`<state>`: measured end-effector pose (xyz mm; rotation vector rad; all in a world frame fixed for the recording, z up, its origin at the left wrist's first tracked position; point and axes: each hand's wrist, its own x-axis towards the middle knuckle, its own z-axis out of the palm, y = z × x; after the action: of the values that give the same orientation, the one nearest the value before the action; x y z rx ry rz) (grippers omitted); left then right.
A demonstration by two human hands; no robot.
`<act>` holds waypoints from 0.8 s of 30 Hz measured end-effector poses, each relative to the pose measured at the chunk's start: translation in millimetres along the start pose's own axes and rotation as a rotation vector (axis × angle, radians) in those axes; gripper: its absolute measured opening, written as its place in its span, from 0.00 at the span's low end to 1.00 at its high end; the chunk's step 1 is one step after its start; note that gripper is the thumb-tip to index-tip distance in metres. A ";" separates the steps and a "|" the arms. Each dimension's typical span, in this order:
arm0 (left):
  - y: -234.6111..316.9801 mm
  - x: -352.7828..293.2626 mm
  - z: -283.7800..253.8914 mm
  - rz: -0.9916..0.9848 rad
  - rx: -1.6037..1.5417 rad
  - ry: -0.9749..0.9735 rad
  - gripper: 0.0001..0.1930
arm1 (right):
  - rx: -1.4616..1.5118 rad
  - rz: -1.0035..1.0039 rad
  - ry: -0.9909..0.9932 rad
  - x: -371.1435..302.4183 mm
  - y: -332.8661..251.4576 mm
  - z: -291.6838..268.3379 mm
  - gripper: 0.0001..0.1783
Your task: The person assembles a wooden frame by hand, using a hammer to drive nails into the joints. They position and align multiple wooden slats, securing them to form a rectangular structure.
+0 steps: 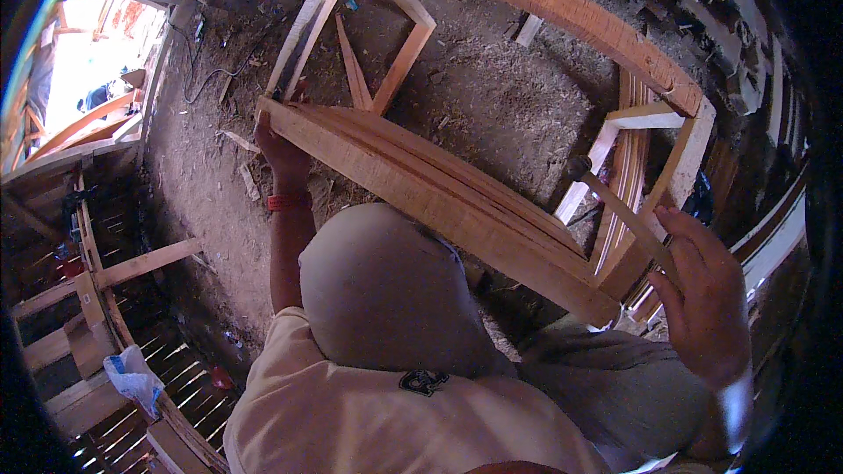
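A stack of long curved wooden planks (439, 193) runs diagonally from upper left to lower right, resting across my raised knee (386, 290) in grey trousers. My left hand (279, 154), with a red band at the wrist, grips the planks' upper left end from below. My right hand (702, 290) at the lower right holds the wooden handle of a hammer (615, 206). The hammer's dark head points up to the left, just above the planks' lower end. Behind the planks stands a large arched wooden frame (562, 9) with straight cross pieces.
The ground (492, 96) is dirt strewn with wood chips and offcuts. A bright doorway (97, 61) opens at the upper left, with a dark cable (211, 79) near it. Wooden slats and beams with a pale plastic bag (132, 373) fill the lower left. Stacked timber (702, 0) lies at the upper right.
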<state>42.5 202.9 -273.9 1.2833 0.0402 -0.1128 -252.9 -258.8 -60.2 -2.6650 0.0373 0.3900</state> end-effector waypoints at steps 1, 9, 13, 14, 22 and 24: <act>-1.8 1.6 -2.8 -0.009 -0.036 -0.009 0.35 | -0.008 -0.002 0.004 -0.5 0.2 1.0 0.19; -6.9 4.3 -11.9 -0.053 -0.129 -0.092 0.31 | 0.012 0.036 -0.026 1.0 -1.4 -0.1 0.18; -14.3 5.7 -30.5 0.044 -0.067 0.008 0.24 | 0.058 0.085 -0.047 1.6 -0.4 -1.9 0.20; -15.2 6.3 -37.6 0.041 -0.090 0.021 0.23 | 0.049 0.073 -0.057 1.5 0.4 -1.6 0.22; -4.5 -1.8 -4.9 0.028 -0.203 0.042 0.24 | -0.042 0.029 -0.065 -2.1 -3.9 4.0 0.27; -4.8 0.5 1.5 0.114 -0.166 0.060 0.24 | -0.002 0.057 -0.070 -3.9 -5.8 3.3 0.28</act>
<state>42.4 200.1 -278.1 1.1201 0.0271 0.0270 -256.9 -252.3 -59.5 -2.6552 0.0920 0.5013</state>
